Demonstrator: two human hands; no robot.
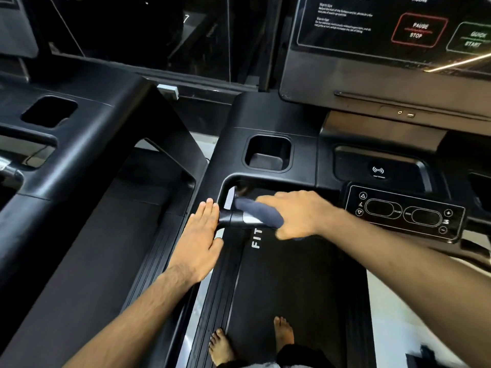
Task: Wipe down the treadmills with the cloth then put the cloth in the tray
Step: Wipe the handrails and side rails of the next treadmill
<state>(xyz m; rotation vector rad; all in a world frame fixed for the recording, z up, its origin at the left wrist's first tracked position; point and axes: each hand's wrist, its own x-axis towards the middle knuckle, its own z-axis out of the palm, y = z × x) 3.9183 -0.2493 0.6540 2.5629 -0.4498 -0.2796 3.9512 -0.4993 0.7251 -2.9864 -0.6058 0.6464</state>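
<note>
I stand on a black treadmill, its belt [292, 282] under my bare feet. My right hand [297, 213] grips a dark blue-grey cloth [259, 212] and holds it against the short handlebar [236, 219] that sticks out from the left side of the console. My left hand [200, 240] lies flat, fingers straight and together, with its fingertips against the outer end of that handlebar and the side rail [212, 189]. A square recessed tray [267, 152] sits in the console just above the hands. It holds nothing that I can see.
A second treadmill [87, 134] stands close on the left, with its own recessed tray [49, 111]. The console screen [385, 27] with pause and start buttons rises at upper right. A control panel [403, 215] lies right of my right hand.
</note>
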